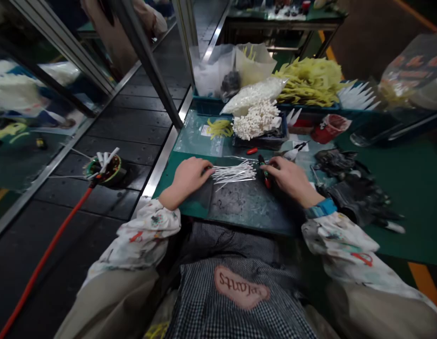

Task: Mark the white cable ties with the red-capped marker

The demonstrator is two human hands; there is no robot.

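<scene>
A loose bundle of thin white sticks (234, 172) lies across the work mat in front of me. My left hand (190, 180) rests at the bundle's left end, thumb and bent forefinger closed about the stick ends. On the other side, my right hand (290, 179) has its fingers closed on a dark marker pen (263, 170) with a red lower end, just off the sticks' right ends. A small red cap (252, 151) lies beyond the bundle. The fingertips of both hands are partly hidden.
Behind the sticks stands a tray piled with white-tipped stems (257, 120); yellow soft pieces (308, 82) fill a bin. Black plastic (359, 188) and a red cup (330, 128) lie to the right. At left, a conveyor (133, 155) carries a round container (107, 172).
</scene>
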